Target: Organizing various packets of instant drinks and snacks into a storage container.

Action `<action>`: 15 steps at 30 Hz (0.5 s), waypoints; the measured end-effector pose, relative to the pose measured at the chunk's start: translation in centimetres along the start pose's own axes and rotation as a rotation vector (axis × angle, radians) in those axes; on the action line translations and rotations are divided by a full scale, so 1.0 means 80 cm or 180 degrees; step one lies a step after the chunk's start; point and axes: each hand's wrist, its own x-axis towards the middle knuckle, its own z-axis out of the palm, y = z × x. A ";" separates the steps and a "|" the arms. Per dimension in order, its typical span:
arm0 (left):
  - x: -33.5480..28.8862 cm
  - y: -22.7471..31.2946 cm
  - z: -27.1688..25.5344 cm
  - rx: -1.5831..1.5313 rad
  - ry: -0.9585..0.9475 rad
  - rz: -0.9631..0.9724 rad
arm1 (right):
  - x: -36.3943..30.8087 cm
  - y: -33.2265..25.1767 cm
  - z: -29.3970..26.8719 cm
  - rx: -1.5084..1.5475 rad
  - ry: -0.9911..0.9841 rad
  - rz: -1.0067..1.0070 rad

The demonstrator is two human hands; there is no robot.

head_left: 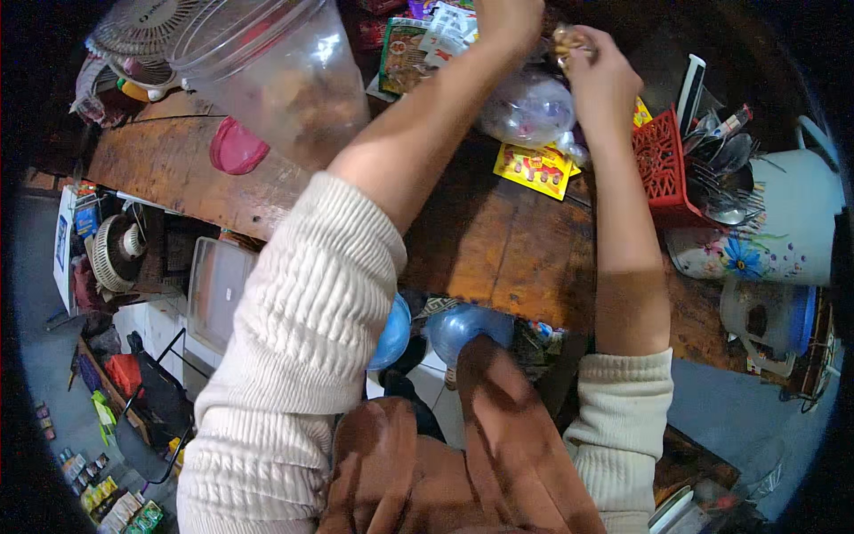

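Note:
At the far side of a wooden table [498,254], my right hand [609,76] is closed on a small clear plastic packet [567,43] with light-brown pieces inside. My left hand [511,20] reaches to the top edge of the picture, where its fingers are cut off from sight. Between my forearms lies a clear plastic bag [529,109] with whitish and purplish contents. A yellow sachet [534,169] lies just in front of that bag. Beside my left wrist are a green packet [402,55] and a white printed packet [447,34].
A large clear plastic container [276,67] and a pink lid [238,147] are at the left, near a fan [147,27]. At the right, a red basket [658,173] of cutlery stands against a white flowered container [756,249]. Blue balloon-like round objects [471,331] show below the table edge.

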 end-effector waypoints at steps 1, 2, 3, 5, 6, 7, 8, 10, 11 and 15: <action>-0.002 0.010 -0.002 0.0032 0.0000 0.0012 | -0.002 -0.003 0.000 0.0034 -0.0003 -0.0005; -0.005 0.019 0.001 -0.0527 0.0381 -0.0575 | -0.003 -0.001 -0.005 0.0997 0.0091 0.0389; -0.012 0.025 0.000 -0.1073 0.0748 -0.1190 | -0.007 -0.006 -0.008 0.1957 0.0171 0.0810; -0.034 0.005 -0.023 -0.2074 0.0871 -0.1620 | -0.019 -0.038 -0.021 0.2880 0.0065 0.1300; -0.060 0.055 -0.035 -0.1813 0.0824 -0.2308 | -0.028 -0.030 -0.029 0.3470 -0.0081 0.1692; -0.072 0.069 -0.067 -0.1863 0.0464 -0.2326 | -0.033 -0.047 -0.036 0.4195 -0.0302 0.2008; -0.086 0.090 -0.084 -0.1523 0.0458 -0.2165 | -0.036 -0.054 -0.044 0.4269 -0.0361 0.1911; -0.102 0.150 -0.131 -0.1230 0.0164 -0.2064 | -0.043 -0.080 -0.057 0.4295 -0.0396 0.1766; -0.108 0.177 -0.156 -0.0623 0.0004 -0.1489 | -0.039 -0.098 -0.066 0.4384 -0.0376 0.1594; -0.075 0.230 -0.229 0.0468 0.0256 0.0923 | -0.010 -0.180 -0.095 0.3512 0.0012 0.0218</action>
